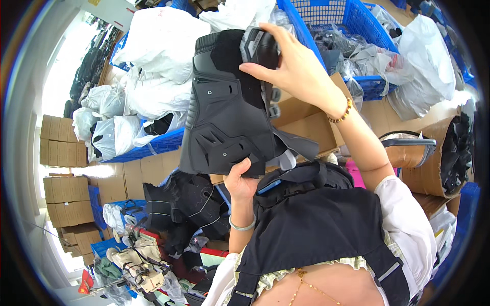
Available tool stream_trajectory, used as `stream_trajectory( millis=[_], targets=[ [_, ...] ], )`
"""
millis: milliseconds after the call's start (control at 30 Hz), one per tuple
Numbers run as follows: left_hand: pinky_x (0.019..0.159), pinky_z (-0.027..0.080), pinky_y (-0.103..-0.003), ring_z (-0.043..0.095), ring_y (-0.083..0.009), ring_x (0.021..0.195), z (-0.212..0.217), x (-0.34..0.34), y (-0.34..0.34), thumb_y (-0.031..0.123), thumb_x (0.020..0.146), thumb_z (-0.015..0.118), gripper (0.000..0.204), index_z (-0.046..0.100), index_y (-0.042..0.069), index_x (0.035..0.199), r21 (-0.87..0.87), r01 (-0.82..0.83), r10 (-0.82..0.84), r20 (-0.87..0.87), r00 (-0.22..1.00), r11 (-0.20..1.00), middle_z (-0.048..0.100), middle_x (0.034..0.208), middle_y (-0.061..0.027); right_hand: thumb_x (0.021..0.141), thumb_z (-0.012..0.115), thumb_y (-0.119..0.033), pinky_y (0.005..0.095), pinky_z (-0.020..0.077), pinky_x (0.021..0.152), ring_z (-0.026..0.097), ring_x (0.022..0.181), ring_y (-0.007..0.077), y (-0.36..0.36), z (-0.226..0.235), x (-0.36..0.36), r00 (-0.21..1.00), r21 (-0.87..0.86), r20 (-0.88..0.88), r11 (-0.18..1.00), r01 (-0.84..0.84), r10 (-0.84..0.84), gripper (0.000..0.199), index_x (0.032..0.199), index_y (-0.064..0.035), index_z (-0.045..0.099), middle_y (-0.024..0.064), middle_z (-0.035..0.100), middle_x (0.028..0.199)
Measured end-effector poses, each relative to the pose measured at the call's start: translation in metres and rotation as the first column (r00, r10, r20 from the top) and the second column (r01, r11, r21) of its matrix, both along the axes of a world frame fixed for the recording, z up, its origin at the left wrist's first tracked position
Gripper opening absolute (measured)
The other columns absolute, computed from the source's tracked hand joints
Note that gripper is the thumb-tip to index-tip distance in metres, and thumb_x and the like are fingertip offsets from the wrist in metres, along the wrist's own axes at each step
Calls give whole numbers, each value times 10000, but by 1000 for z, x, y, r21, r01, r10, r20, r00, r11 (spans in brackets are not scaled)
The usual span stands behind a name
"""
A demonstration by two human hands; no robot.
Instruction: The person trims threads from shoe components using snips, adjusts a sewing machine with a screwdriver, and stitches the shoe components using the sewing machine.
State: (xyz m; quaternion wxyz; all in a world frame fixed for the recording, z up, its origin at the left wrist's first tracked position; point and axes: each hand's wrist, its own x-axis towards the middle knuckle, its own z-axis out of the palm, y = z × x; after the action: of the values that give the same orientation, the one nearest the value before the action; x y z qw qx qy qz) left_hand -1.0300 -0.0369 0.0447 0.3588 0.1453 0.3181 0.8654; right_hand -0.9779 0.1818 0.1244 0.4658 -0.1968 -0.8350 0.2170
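Gripping black guard (224, 117): left hand (241, 182) beneath, right hand (293, 66) atop.

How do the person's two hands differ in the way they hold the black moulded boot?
The right hand is raised high, its grip over the top of the black moulded boot; the left hand sits low, pinching the bottom edge. The right wrist wears a beaded bracelet, the left a pale bangle. Both touch the boot.
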Motion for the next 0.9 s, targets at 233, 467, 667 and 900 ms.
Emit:
stream_trajectory(
  millis=[233, 467, 667, 900],
  targets=[
    [855, 467, -360, 595, -225, 935, -2, 5, -2, 40, 768, 521, 289, 559, -10, 1050, -102, -106, 105, -17, 994, 989, 608, 1008, -98, 765, 536, -144, 422, 464, 729, 583, 767, 416, -6, -28, -16, 975, -242, 194, 968, -59, 108, 564, 1253, 66, 347, 312, 559, 845],
    [806, 507, -348, 607, -231, 948, -1, -25, -13, 158, 815, 547, 246, 585, 29, 1021, -222, -317, 372, 278, 886, 922, 628, 1014, -79, 804, 480, -75, 383, 437, 693, 581, 694, 272, 0, -50, 4, 938, -389, 94, 880, -275, 334, 566, 1326, 32, 289, 186, 519, 636],
    [826, 519, -354, 616, -213, 977, -20, -27, -26, 191, 817, 551, 269, 585, 63, 1052, -51, -256, 250, 453, 856, 965, 627, 1083, -67, 791, 466, 26, 325, 443, 830, 565, 945, 232, -23, -55, 24, 935, -591, -117, 733, -337, 335, 629, 1370, -20, 223, 144, 471, 1253],
    [905, 478, -400, 587, -242, 1037, -16, -25, -29, 232, 855, 509, 334, 560, 45, 1127, 48, -220, 166, 510, 844, 974, 606, 1133, -93, 753, 455, 75, 291, 376, 953, 433, 1174, 211, -36, -58, 32, 925, -391, -224, 841, -375, 308, 671, 1376, -20, 224, 160, 393, 1332]
  ],
)
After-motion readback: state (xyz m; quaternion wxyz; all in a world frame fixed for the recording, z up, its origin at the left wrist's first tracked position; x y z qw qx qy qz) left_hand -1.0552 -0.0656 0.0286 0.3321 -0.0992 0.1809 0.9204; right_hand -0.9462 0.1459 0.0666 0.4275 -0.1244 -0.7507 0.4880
